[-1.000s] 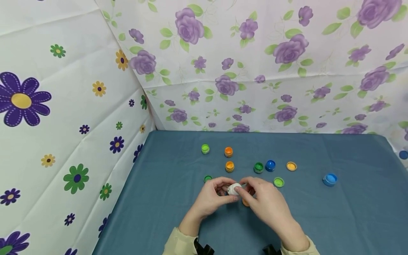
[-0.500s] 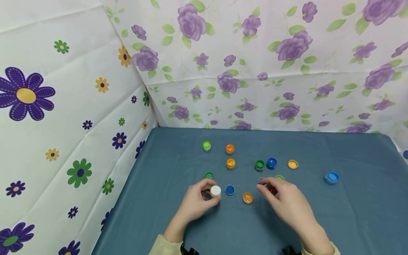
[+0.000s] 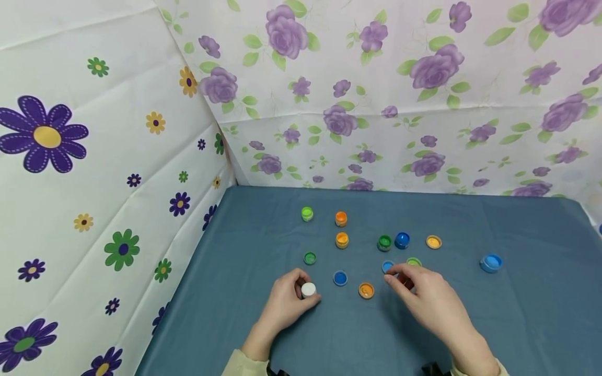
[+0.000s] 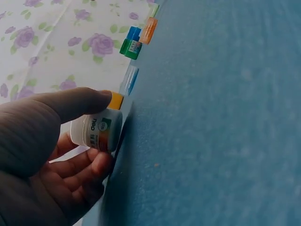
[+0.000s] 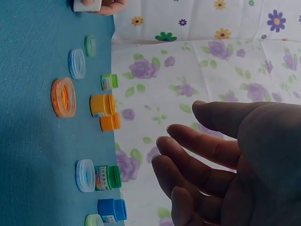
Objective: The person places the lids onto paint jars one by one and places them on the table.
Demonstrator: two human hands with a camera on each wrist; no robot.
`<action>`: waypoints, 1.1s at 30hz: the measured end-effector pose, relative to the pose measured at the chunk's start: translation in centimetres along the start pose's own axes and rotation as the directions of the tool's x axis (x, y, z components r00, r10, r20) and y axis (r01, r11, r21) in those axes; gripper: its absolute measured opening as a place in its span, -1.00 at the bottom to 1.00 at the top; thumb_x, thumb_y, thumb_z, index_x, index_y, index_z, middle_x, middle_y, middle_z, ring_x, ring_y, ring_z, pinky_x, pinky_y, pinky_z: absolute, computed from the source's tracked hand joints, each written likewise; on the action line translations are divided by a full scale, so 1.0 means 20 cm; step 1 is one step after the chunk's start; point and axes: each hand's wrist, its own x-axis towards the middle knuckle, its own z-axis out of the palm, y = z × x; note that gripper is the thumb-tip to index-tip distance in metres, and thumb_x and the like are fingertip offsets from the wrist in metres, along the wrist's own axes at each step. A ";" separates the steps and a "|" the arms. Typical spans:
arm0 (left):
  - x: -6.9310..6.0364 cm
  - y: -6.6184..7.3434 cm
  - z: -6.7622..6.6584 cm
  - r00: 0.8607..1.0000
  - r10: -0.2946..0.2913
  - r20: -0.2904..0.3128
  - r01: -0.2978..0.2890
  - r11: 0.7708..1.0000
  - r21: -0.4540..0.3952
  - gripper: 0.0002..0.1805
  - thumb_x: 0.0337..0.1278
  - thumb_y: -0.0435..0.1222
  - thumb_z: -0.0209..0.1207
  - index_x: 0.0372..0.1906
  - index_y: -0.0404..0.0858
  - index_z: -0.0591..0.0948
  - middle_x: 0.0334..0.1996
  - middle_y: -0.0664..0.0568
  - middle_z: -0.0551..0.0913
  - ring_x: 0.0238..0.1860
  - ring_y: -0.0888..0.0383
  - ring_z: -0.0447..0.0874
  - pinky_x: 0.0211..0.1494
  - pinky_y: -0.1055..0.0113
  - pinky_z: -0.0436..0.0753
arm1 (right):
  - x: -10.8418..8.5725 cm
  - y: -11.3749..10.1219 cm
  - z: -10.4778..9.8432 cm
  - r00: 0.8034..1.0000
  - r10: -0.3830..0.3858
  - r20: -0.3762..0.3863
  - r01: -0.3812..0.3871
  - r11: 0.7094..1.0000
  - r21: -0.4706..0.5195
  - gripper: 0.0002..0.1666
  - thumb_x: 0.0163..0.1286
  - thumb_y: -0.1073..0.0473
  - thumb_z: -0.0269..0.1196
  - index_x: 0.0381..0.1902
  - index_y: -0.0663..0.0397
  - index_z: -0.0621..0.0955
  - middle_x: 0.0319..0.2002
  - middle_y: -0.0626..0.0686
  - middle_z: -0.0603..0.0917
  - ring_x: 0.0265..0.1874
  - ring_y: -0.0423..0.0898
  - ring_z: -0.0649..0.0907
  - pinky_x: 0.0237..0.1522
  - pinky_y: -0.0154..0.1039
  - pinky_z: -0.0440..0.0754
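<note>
Pinching that white paint jar (image 3: 308,290) lower centre, your left hand (image 3: 284,298) should find it light, stiff, maybe slick (dim view); hold its sides. Right hand (image 3: 430,300) empty.

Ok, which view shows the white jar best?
The left wrist view: the white jar appears large and from the side, its label partly readable. The head view shows it small, mostly its white top; the right wrist view catches only a white part, cut off at the top edge.
</note>
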 end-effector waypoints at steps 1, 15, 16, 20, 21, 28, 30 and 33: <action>0.01 0.00 0.00 1.000 -0.004 0.003 0.004 1.000 -0.012 -0.69 0.14 -0.26 0.60 -0.17 -0.13 0.64 -0.42 0.10 0.56 -0.52 0.22 0.46 -0.40 0.29 0.53 | 0.00 0.00 0.00 1.000 -0.004 0.005 0.004 1.000 0.000 -0.78 0.61 -0.06 0.33 0.03 -0.16 0.79 -0.36 -0.21 0.67 -0.40 -0.25 0.60 -0.40 -0.22 0.58; 0.02 0.01 -0.04 0.991 0.026 0.135 -0.026 1.000 0.000 -0.55 -0.01 -0.54 0.58 -0.01 -0.19 0.72 -0.28 0.08 0.55 -0.40 0.21 0.48 -0.24 0.29 0.56 | 0.02 -0.02 0.00 0.999 -0.029 0.035 0.030 1.000 -0.005 -0.82 0.61 -0.06 0.33 0.00 -0.21 0.79 -0.35 -0.21 0.68 -0.42 -0.27 0.59 -0.42 -0.23 0.56; 0.02 0.01 -0.04 0.990 0.024 0.140 -0.024 1.000 -0.001 -0.56 0.01 -0.56 0.56 -0.01 -0.18 0.72 -0.28 0.08 0.55 -0.40 0.20 0.48 -0.25 0.29 0.57 | 0.02 -0.02 0.00 0.999 -0.030 0.037 0.030 1.000 -0.005 -0.82 0.61 -0.06 0.33 0.00 -0.21 0.79 -0.35 -0.20 0.69 -0.42 -0.27 0.59 -0.41 -0.23 0.56; 0.01 0.01 -0.04 0.988 -0.001 0.156 0.002 1.000 -0.010 -0.58 0.03 -0.55 0.55 -0.03 -0.15 0.72 -0.29 0.10 0.55 -0.41 0.21 0.49 -0.27 0.31 0.57 | 0.01 -0.02 0.00 0.998 -0.021 0.054 0.021 1.000 0.003 -0.80 0.61 -0.07 0.33 0.02 -0.20 0.79 -0.32 -0.19 0.71 -0.39 -0.28 0.60 -0.37 -0.23 0.59; 0.01 0.01 -0.04 0.987 -0.010 0.160 0.012 1.000 -0.012 -0.58 0.03 -0.55 0.55 -0.04 -0.15 0.72 -0.28 0.11 0.55 -0.41 0.22 0.49 -0.27 0.31 0.57 | 0.01 -0.02 0.00 0.998 -0.014 0.059 0.013 1.000 0.009 -0.79 0.61 -0.07 0.32 0.03 -0.20 0.79 -0.32 -0.18 0.71 -0.40 -0.28 0.60 -0.38 -0.23 0.59; 0.01 0.01 -0.04 0.988 -0.007 0.153 0.010 1.000 -0.024 -0.55 -0.01 -0.55 0.58 -0.02 -0.17 0.72 -0.27 0.09 0.57 -0.41 0.22 0.50 -0.28 0.31 0.58 | 0.00 0.02 -0.04 0.999 0.030 0.042 -0.031 0.999 0.014 -0.75 0.65 0.01 0.28 0.12 -0.08 0.78 -0.24 -0.12 0.76 -0.38 -0.22 0.61 -0.37 -0.18 0.58; 0.02 0.01 -0.04 0.989 -0.004 0.150 0.008 1.000 -0.027 -0.54 -0.02 -0.55 0.58 -0.01 -0.18 0.72 -0.28 0.09 0.57 -0.41 0.22 0.50 -0.29 0.31 0.58 | 0.00 0.04 -0.06 0.999 0.034 0.027 -0.034 0.999 0.006 -0.75 0.67 0.08 0.25 0.14 -0.04 0.77 -0.19 -0.07 0.78 -0.37 -0.20 0.63 -0.37 -0.16 0.58; 0.02 0.00 -0.05 0.988 0.006 0.155 -0.002 1.000 -0.028 -0.54 -0.02 -0.55 0.59 -0.01 -0.19 0.73 -0.28 0.08 0.57 -0.40 0.21 0.51 -0.29 0.31 0.59 | 0.00 0.05 -0.07 0.999 0.045 0.018 -0.045 0.999 0.003 -0.74 0.68 0.16 0.21 0.17 -0.01 0.76 -0.16 -0.04 0.79 -0.37 -0.18 0.63 -0.37 -0.14 0.56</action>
